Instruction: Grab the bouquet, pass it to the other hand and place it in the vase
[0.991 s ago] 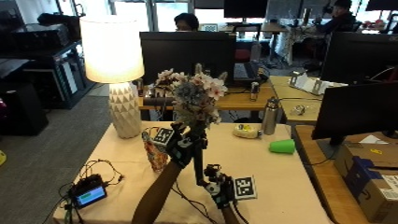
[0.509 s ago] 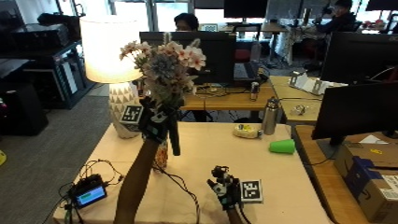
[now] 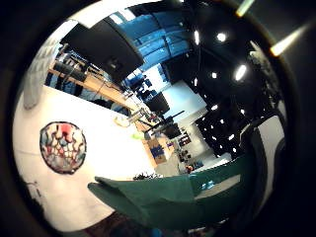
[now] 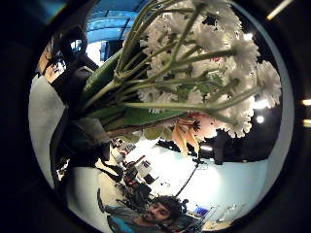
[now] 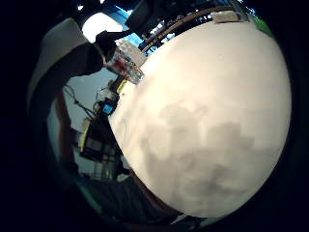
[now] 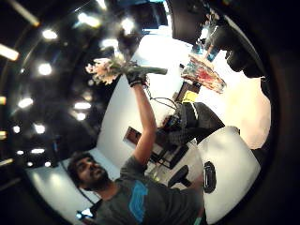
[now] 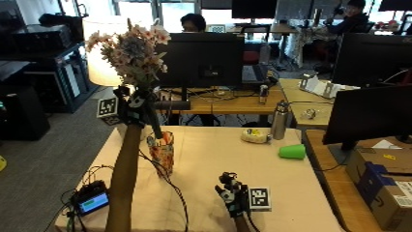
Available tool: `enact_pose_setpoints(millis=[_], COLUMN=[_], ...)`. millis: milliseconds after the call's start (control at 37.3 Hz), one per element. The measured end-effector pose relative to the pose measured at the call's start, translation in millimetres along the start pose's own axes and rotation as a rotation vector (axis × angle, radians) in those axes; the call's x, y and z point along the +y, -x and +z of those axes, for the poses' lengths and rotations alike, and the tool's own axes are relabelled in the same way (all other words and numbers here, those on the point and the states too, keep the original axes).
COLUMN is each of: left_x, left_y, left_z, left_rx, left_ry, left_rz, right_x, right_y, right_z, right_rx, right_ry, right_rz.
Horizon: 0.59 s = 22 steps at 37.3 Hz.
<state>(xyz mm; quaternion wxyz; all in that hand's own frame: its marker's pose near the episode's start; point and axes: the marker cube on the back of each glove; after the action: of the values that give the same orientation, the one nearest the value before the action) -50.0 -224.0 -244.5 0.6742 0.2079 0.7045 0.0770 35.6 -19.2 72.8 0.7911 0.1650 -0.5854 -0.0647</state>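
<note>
Table [image 7: 212, 159], pale-topped, bore everything else and served as the fixed reference. Lamp [image 7: 106, 53] with white shade stood at the table's far left corner, partly hidden behind the flowers. Bouquet [image 7: 132, 48] of pale pink and white blooms on green stems was raised high above the table's left side, stem ends pointing down toward the vase. Left hand [image 7: 135, 108] was lifted well above the tabletop, fingers wrapped round the bouquet stems just below the blooms; seen in the right thumb-side palm view as a gloved hand [image 6: 136, 77] clutching the stalks. Vase [image 7: 161, 152], patterned in red and blue, stood upright on the table's left half, directly beneath the stem ends, its mouth unfilled. Steel bottle [image 7: 279, 121] stood at the table's far edge, right of centre. Right hand [image 7: 230, 193] hovered low over the table's near edge, fingers spread and relaxed, holding nothing. Green cup [image 7: 292, 152] lay on its side towards the table's right edge.
</note>
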Motion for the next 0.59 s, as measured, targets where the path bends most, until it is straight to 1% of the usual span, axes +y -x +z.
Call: enact_pose_setpoints(millis=[80,187,214,268,321,348,428,509,589], left_x=[-13,-33,-37,-42,-47,-49,-53,-53,-50], left_y=[-5,4,7,14,27,36,63,83,96], left_z=[5,-4,-6,-9,-12,-13,-17,-18,-21], left_rx=[0.002,-0.009,-0.017,-0.035,-0.054,-0.062,-0.071,-0.051,-0.029], left_ry=[-0.005,-0.043,-0.051,-0.062,-0.067,-0.069,-0.079,-0.101,-0.127], left_rz=[-0.003,-0.011,-0.015,-0.031,-0.057,-0.074,-0.131,-0.182,-0.219], right_x=[-2,-1,-1,1,3,4,4,3,1], right_y=[2,10,10,4,-3,-6,-8,-9,-12], right_z=[0,2,2,-1,-6,-7,-6,-7,-10], right_rx=[-0.005,-0.093,-0.091,-0.022,0.055,0.063,-0.007,-0.053,-0.018], right_ry=[-0.006,-0.005,-0.006,-0.011,-0.017,-0.019,-0.023,-0.030,-0.036], right_rz=[-0.007,-0.012,0.005,0.052,0.080,0.084,0.080,0.022,-0.038])
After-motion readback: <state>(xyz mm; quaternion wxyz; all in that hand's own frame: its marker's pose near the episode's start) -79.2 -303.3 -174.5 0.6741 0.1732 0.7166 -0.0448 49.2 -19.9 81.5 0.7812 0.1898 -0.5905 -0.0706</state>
